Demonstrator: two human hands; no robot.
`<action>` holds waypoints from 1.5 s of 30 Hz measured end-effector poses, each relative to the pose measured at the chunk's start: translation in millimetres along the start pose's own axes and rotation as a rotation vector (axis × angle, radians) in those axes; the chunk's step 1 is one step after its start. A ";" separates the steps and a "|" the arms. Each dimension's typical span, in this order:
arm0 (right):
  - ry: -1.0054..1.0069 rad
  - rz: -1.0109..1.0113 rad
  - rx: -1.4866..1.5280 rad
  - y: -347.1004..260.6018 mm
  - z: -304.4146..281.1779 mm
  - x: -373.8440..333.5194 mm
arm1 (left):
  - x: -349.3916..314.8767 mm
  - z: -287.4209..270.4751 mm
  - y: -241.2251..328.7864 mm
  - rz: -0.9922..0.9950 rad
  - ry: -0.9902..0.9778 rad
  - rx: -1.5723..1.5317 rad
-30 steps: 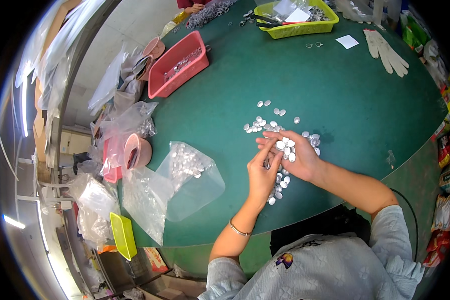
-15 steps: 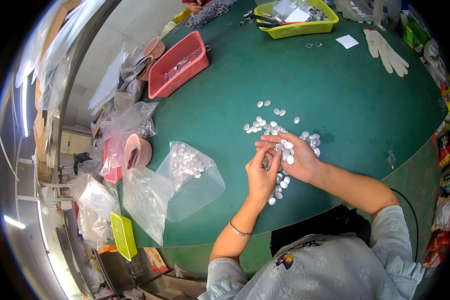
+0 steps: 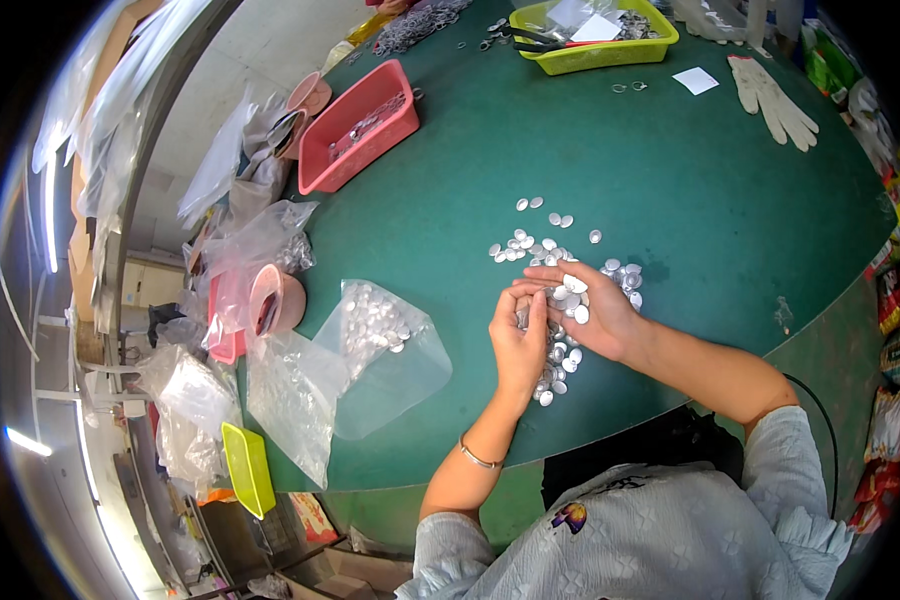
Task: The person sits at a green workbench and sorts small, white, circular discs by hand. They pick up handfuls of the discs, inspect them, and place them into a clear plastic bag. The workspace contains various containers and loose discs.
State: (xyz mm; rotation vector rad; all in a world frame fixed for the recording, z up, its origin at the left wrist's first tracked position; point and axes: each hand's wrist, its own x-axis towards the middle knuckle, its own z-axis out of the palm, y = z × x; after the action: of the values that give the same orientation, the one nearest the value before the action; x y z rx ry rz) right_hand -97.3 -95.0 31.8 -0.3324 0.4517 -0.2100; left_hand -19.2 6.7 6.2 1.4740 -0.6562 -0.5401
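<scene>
My right hand [image 3: 610, 325] lies palm up, cupped around several small silver oval discs [image 3: 572, 288]. Against its fingers rests my left hand [image 3: 519, 350], its fingers curled over a few more discs and its thumb pointing up. Just how many it grips is hidden. Loose discs [image 3: 520, 242] are scattered on the green table [image 3: 450, 150] beyond my hands. Others lie to the right of them [image 3: 622, 272] and beneath my wrists [image 3: 555, 376]. On the left, an open clear plastic bag [image 3: 395, 385] holds more of the same discs.
A pink basket [image 3: 370, 150] with metal parts stands at the far left, and a yellow-green basket [image 3: 605, 58] at the back. A white glove [image 3: 770, 105] and a white card [image 3: 695, 81] lie far right. Pink cups [image 3: 280, 298] and plastic bags line the left edge.
My left thumb has shifted from the discs in my right palm to upright beside my left fingers. The left hand has drawn slightly left; the right stays cupped.
</scene>
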 end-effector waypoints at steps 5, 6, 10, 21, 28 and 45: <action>0.081 -0.037 -0.019 4.7 -8.6 4.0 | 2.2 -3.2 12.2 -0.290 -0.054 -0.448; 0.059 -0.039 -0.006 5.2 -10.1 5.4 | 2.4 -3.3 13.8 -0.297 -0.052 -0.480; 0.035 -0.083 -0.061 6.8 -12.3 7.2 | 3.7 -7.6 12.0 -0.318 -0.035 -0.608; -0.068 -0.106 -0.390 6.4 -12.0 6.4 | 5.5 -9.8 10.4 -0.359 0.016 -0.605; -0.056 -0.109 -0.317 1.5 -7.3 6.1 | 3.2 -10.1 8.8 -0.299 -0.014 -0.617; -0.043 -0.098 -0.319 0.7 -9.9 7.0 | 3.1 -8.2 2.9 -0.282 -0.067 -0.579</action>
State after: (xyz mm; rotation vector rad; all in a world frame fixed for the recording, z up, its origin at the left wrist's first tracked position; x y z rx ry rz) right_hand -95.6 -98.9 20.4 -0.6714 0.4263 -0.2255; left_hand -11.5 10.6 9.4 1.0029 -0.3004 -0.9153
